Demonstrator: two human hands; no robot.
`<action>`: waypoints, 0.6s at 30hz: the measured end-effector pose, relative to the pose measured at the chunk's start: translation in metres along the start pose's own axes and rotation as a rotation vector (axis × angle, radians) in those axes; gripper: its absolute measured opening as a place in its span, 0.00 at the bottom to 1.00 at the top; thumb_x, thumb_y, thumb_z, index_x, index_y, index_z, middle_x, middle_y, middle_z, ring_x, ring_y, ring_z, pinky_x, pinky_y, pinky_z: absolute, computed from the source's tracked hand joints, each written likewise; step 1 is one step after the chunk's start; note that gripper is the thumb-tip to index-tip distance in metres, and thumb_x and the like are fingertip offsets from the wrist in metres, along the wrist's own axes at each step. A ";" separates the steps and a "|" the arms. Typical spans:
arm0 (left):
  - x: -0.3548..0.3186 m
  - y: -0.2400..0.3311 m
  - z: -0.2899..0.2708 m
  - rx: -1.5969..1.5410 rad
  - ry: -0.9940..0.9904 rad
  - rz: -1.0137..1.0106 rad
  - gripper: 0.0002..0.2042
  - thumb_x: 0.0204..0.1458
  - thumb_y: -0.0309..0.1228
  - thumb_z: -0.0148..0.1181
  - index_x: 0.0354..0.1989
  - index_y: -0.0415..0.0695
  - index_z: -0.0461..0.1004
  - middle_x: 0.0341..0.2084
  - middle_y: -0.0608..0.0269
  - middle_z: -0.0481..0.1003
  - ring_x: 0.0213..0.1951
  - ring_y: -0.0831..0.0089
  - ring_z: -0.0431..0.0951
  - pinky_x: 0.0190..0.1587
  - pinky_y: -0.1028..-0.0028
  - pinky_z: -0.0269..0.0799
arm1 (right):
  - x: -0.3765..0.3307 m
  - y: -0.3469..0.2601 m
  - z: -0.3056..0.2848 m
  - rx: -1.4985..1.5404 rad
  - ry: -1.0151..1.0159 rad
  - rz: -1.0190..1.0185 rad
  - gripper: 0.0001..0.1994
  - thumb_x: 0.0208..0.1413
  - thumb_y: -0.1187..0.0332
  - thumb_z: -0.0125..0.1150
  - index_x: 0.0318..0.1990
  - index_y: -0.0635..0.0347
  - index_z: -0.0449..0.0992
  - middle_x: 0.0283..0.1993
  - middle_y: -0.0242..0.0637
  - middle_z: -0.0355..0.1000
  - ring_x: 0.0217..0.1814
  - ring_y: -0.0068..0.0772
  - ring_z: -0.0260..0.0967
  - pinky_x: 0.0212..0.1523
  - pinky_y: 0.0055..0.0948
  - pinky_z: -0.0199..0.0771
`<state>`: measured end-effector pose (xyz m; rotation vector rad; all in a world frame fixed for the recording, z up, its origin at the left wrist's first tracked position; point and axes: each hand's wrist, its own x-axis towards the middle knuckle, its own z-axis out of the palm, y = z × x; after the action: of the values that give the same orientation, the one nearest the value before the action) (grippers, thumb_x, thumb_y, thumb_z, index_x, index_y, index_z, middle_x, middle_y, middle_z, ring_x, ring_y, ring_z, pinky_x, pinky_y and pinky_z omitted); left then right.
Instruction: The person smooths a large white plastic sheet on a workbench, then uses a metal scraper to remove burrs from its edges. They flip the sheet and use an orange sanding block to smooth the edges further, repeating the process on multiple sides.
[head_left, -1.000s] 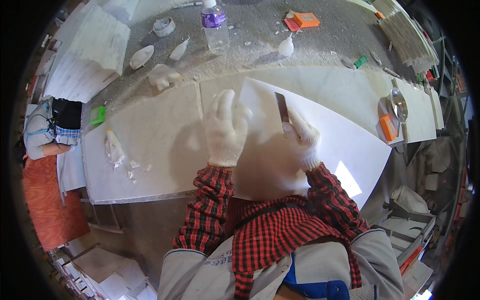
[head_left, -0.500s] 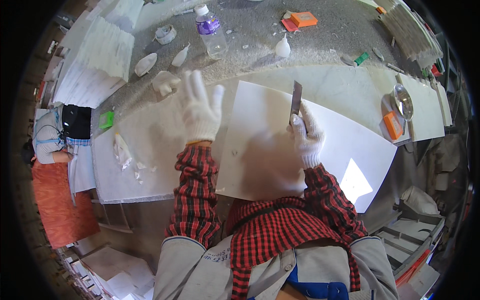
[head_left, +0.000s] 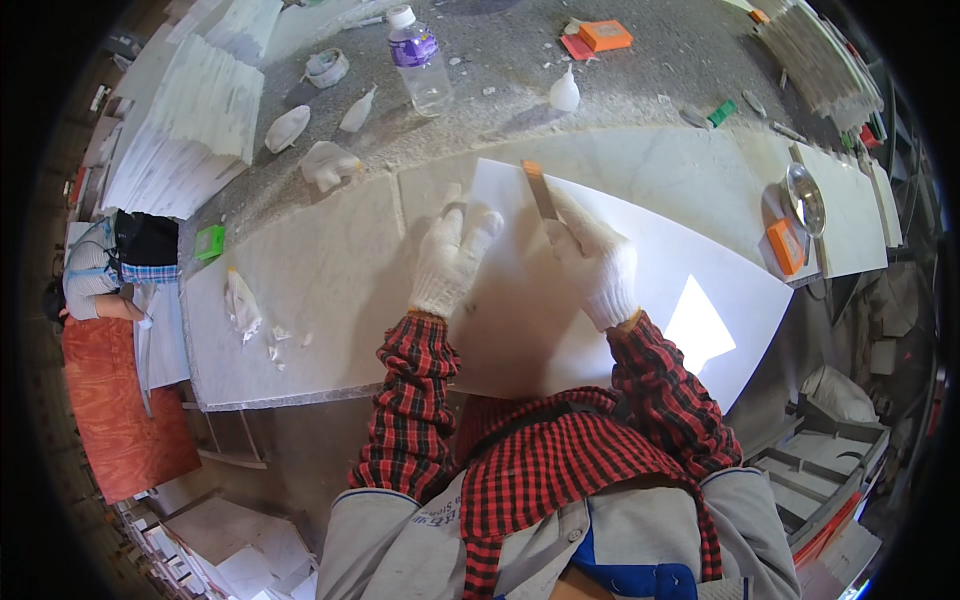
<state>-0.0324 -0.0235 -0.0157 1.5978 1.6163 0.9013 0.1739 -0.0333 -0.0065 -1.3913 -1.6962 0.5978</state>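
A thin white square panel (head_left: 640, 330) lies in front of me on a pale stone slab (head_left: 330, 260). My right hand (head_left: 597, 265), in a white knitted glove, is closed around a flat metal scraper blade (head_left: 540, 190). The blade tilts up and to the left over the panel's far left part, its tip catching an orange tint. My left hand (head_left: 447, 262), gloved alike, is at the panel's left edge with thumb and fingers apart and nothing in it. Whether its fingertips touch the panel or slab, I cannot tell.
Beyond the slab stand a clear bottle (head_left: 420, 65), a white squeeze bulb (head_left: 565, 92) and an orange box (head_left: 604, 36). At right are a steel bowl (head_left: 804, 200) and another orange box (head_left: 785, 247). Stacked slabs (head_left: 185, 130) rise at left, near another person (head_left: 95, 265).
My left hand has come down and right to the panel's edge. My right hand has shifted left and lower, swinging the blade from nearly upright to leaning left.
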 end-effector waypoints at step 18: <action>0.001 0.011 -0.001 0.016 -0.007 -0.042 0.32 0.60 0.45 0.61 0.65 0.31 0.65 0.62 0.38 0.68 0.65 0.51 0.67 0.67 0.64 0.61 | 0.025 -0.011 0.002 0.028 -0.220 -0.068 0.18 0.59 0.65 0.62 0.57 0.50 0.79 0.37 0.41 0.81 0.33 0.41 0.79 0.34 0.38 0.78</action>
<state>-0.0270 -0.0228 -0.0056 1.5708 1.6502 0.8625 0.1649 -0.0122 0.0088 -1.2809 -1.8929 0.7556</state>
